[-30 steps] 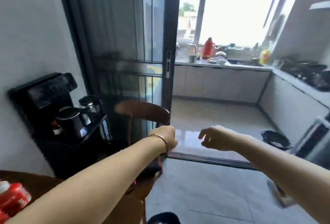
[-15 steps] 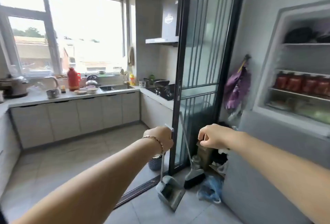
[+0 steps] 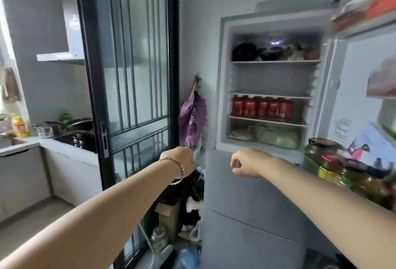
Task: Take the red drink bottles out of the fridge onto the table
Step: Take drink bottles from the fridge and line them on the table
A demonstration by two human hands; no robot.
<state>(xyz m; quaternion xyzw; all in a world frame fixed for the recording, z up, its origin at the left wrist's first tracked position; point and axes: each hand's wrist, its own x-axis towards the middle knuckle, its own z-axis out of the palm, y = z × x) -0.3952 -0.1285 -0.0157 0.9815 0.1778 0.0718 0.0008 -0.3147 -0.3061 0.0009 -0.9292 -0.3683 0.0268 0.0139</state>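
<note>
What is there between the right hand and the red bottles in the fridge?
In the head view, the clear drawer with green vegetables sits below the red bottles and above the right hand; nothing else is in the way.

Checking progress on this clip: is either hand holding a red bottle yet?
No, the left hand and right hand are both empty, and the red bottles stand in a row on the fridge shelf.
</note>
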